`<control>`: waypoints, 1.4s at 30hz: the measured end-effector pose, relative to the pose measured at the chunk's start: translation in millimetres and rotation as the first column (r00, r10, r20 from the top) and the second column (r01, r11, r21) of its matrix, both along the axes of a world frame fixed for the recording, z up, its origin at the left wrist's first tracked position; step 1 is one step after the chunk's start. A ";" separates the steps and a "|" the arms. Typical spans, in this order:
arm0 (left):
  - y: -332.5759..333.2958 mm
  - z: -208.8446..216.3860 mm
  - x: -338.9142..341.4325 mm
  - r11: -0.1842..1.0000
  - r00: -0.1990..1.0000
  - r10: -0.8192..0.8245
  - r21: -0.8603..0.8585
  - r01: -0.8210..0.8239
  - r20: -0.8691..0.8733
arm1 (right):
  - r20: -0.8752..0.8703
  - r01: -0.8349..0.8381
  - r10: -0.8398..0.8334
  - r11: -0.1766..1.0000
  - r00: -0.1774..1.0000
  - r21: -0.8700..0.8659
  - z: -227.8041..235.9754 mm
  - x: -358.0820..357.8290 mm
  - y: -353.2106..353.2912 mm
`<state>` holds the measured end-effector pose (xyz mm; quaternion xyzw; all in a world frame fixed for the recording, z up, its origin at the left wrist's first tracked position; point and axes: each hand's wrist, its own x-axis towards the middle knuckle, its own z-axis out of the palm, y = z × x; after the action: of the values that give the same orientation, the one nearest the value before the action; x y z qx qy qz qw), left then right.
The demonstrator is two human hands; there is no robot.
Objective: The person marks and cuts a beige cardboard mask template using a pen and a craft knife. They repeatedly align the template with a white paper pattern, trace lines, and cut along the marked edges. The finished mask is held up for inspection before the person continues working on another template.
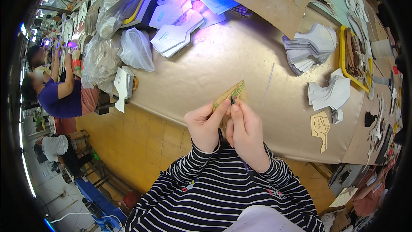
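Note:
Both of my hands meet over the near edge of the table. My left hand (204,123) is closed, its thumb and fingers pinching a small tan triangular piece with green markings (238,90). My right hand (245,128) is closed beside it, fingertips around a small dark pointed thing (233,99) that touches or nearly touches the tan piece. Its kind is too small to tell. Beyond my right hand a thin clear pen-like stick (268,84) lies on the gold-brown table cover (189,88).
Stacks of white cut pieces lie at the back left (178,32) and right (313,45). A yellow-beige template (320,131) rests near the right edge. A brown board (266,0) reaches in from the back. Plastic bags (136,49) hang left. People (62,94) sit at far left.

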<state>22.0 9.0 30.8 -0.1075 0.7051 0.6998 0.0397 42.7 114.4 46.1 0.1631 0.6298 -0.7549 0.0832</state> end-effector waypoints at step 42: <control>10.0 -3.5 1.6 0.996 0.989 0.083 -0.013 -0.085 -0.120 | -0.018 -0.004 0.003 0.999 1.000 -0.031 0.9 -2.9 1.5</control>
<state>23.6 19.0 27.3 -0.0955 0.7074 0.6995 -0.0329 39.8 115.9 47.0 0.1540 0.6189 -0.7659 0.0815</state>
